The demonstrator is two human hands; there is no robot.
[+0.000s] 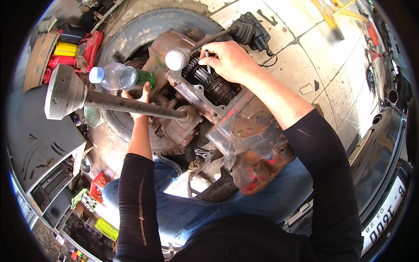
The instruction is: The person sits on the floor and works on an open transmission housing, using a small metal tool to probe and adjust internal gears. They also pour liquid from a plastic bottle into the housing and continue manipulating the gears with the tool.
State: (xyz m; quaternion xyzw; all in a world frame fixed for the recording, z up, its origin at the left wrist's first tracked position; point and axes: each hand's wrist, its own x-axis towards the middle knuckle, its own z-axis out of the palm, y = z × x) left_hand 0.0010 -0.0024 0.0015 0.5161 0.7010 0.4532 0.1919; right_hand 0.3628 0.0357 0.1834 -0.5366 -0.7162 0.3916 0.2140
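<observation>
While the rusty red gearbox (244,131) lies across a worn tyre (144,26) on the concrete floor (305,48), the person bends over it with both hands at work. The right hand (229,59) rests at the open top of the casing, its fingers (208,61) closed on a slim grey metal pin that points down toward the dark, oily gears (209,81). The left hand (139,98) reaches up from below, fingers wrapped around a clear plastic bottle (124,76) that lies tilted on its side, its blue cap (96,74) on.

The gearbox looks heavy and stiff, cast metal that would not shift easily; its oily surfaces are probably slippery, so the flanged edges of the casing seem the surest hold. The pin is small and light and could slip from greasy fingertips into the gears. The bottle is light and soft-walled, easily squeezed; it holds a little green liquid pooled at its lower end, near the palm. A long steel shaft (131,105) with a wide flared end (63,91) sticks out of the casing to the left.
</observation>
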